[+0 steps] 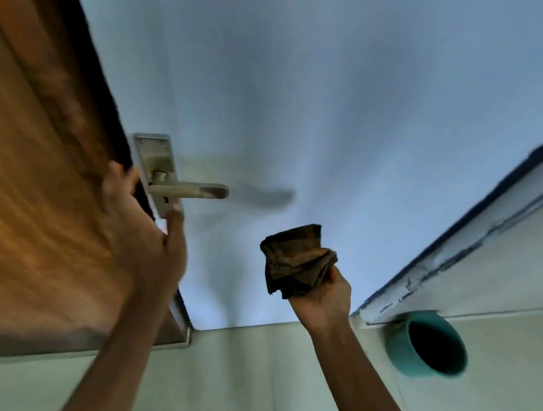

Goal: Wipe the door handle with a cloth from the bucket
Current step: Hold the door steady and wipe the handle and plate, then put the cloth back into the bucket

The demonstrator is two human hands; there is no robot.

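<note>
Cloth (pixel 296 261) in right grip (pixel 325 300), below handle (pixel 188 191).

2 hands (pixel 144 232) (pixel 325 300), 1 cloth (pixel 296 261) (folded), 1 handle (pixel 188 191), 1 bucket (pixel 399 346)

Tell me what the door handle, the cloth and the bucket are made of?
The door handle looks like metal with a dull, brushed silvery finish, on a matching screwed plate. The cloth seems a soft woven fabric, dark brown, folded in creases. The bucket is probably plastic: smooth, even teal, with a thin rim.
</note>
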